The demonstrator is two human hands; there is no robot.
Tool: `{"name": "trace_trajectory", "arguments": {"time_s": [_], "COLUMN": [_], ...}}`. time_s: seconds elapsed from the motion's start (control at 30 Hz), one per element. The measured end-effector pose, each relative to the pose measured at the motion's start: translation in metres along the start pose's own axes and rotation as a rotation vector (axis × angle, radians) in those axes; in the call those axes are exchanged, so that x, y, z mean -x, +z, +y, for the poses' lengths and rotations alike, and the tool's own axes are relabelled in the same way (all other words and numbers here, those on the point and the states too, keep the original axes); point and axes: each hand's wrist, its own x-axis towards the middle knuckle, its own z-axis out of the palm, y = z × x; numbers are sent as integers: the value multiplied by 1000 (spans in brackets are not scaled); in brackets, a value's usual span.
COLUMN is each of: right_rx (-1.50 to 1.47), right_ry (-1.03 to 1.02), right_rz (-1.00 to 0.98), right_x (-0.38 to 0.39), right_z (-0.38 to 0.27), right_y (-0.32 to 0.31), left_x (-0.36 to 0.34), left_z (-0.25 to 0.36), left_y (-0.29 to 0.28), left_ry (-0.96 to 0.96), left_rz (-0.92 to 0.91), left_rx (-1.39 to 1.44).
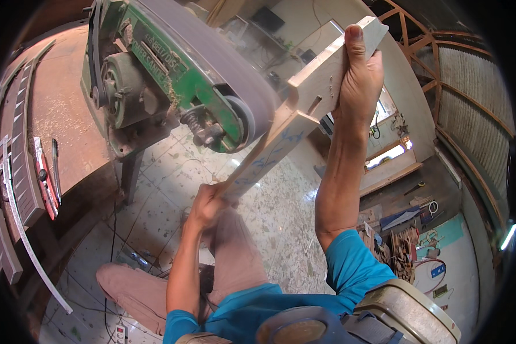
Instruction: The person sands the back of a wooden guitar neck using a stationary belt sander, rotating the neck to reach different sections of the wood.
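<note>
A long pale wooden piece [262, 159] slants across the middle, with blue marks on its narrow lower length. Its wider upper part has a step, a short slot and several small holes. My left hand [206, 205] is closed round the lower end. Farther up, my right hand [361, 74] grips the wide end, thumb laid over the face. The wood's inner edge lies against or very close to the rounded end of the sanding belt [235, 57] on a green belt sander [180, 80]; the exact contact is hidden. The belt looks blurred.
The sander stands on a brown bench [69, 132] dusted with shavings. A red utility knife [47, 180], a dark slim tool [56, 166] and a thin curved strip [26, 229] lie at its left. A power strip [120, 333] and cables are on the tiled floor [155, 200].
</note>
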Motion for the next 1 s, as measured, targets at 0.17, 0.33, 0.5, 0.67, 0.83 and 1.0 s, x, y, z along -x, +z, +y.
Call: {"name": "trace_trajectory", "arguments": {"time_s": [0.17, 0.33, 0.5, 0.67, 0.83, 1.0], "right_rx": [48, 101, 121, 186, 158, 181], "right_ry": [-9, -4, -5, 10, -1, -14], "right_rz": [21, 58, 73, 76, 68, 68], "right_x": [2, 6, 8, 7, 11, 13], "right_z": [-2, -2, -1, -3, -6, -6], "right_y": [0, 2, 2, 1, 7, 6], "left_x": [2, 8, 9, 8, 9, 10], "left_z": [3, 1, 2, -5, -11, -10], "left_y": [-1, 3, 5, 6, 5, 6], "left_ry": [-8, -27, -54, -77, -80, -113], "left_rz": [-40, -9, -56, -80, -97, -121], "left_rx": [8, 35, 101, 136, 210, 241]}}
